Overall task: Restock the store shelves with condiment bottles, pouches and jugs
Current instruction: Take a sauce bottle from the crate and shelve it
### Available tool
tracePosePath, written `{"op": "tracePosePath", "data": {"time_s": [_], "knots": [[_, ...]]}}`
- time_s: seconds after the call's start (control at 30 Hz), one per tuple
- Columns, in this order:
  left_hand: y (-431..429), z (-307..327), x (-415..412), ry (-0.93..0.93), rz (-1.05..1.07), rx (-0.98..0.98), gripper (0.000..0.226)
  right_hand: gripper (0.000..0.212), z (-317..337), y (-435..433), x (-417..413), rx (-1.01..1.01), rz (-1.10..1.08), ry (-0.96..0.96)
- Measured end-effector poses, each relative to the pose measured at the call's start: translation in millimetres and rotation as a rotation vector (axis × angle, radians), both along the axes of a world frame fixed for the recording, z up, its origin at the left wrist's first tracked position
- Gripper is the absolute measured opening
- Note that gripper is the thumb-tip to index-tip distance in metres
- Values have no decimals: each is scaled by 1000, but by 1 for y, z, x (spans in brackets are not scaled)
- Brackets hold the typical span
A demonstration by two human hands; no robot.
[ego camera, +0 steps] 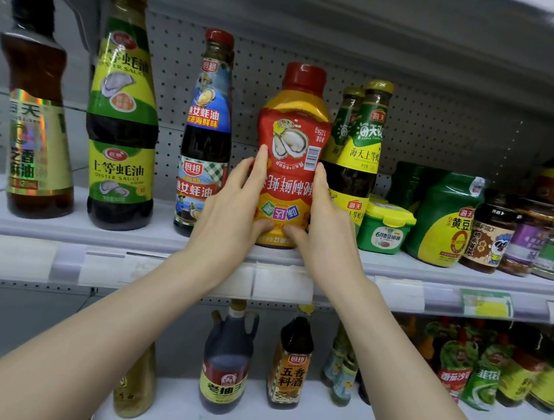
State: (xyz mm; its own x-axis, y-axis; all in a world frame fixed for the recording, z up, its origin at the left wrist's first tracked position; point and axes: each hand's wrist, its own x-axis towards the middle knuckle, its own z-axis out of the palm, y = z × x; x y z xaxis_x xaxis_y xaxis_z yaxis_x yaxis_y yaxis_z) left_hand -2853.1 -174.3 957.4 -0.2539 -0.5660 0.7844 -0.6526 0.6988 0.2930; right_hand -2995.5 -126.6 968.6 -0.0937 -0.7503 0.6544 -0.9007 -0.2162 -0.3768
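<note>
Stocked store shelf (66, 230): left hand (232, 202) and right hand (326, 221) clasp a red-capped oyster sauce bottle (293, 144) from both sides, standing between a blue-labelled bottle (205, 130) and green-labelled bottles (362, 143).

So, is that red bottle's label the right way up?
No, the red bottle has its cap on top but its label printing is upside down.
</note>
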Motion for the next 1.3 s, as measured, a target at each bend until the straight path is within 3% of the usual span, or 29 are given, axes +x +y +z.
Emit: {"op": "tracePosePath", "data": {"time_s": [0.77,1.03,1.17,1.3], "knots": [[-5,-3,-7,-15,42,-31,97,103,0,-10,-6,37,54,-49],[22,-1,-31,74,-37,-256,65,72,-8,15,-20,-126,49,-2],[47,-5,-66,98,-155,-244,57,54,-11,45,-57,-155,6,32],[78,-11,-120,133,-260,-176,53,48,-18,85,-113,-133,-65,89]]}}
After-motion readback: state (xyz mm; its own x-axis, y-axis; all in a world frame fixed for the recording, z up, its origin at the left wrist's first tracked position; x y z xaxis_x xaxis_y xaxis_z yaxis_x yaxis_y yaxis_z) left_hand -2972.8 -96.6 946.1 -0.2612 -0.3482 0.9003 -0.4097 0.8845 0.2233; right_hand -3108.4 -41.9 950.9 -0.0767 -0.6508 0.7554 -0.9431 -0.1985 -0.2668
